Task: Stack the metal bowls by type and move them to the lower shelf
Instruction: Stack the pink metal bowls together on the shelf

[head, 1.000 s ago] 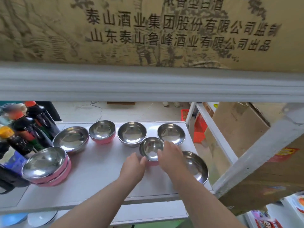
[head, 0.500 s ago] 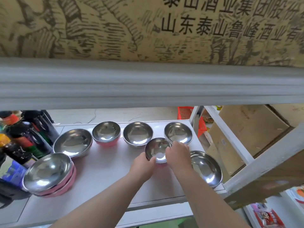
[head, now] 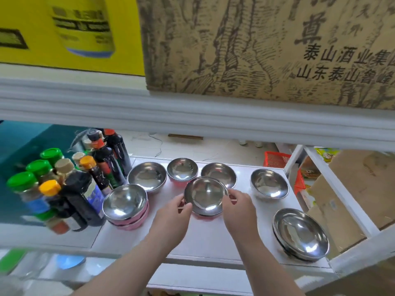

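Note:
A small metal bowl with a pink outside (head: pixel 205 195) is held between both hands, just above the white shelf (head: pixel 209 238). My left hand (head: pixel 174 212) grips its left rim and my right hand (head: pixel 238 207) its right rim. Behind it stand a pink-sided bowl (head: pixel 182 173) and two plain steel bowls (head: pixel 219 175) (head: pixel 147 176). To the left sits a stack of pink-sided bowls (head: pixel 126 205). Another steel bowl (head: pixel 269 184) stands at the right, and a stack of steel bowls (head: pixel 300 233) at the front right corner.
Dark sauce bottles and green-capped jars (head: pixel 70 184) crowd the shelf's left end. The upper shelf's white edge (head: pixel 192 116) hangs overhead with cardboard boxes (head: pixel 256 45) on it. A white shelf post (head: pixel 333 184) and brown cartons (head: pixel 363 189) stand to the right.
Both hands have carried the small pink-sided bowl leftward, away from the front-right steel bowl and toward the back row. The camera has swung left, bringing bottles and a yellow box into view.

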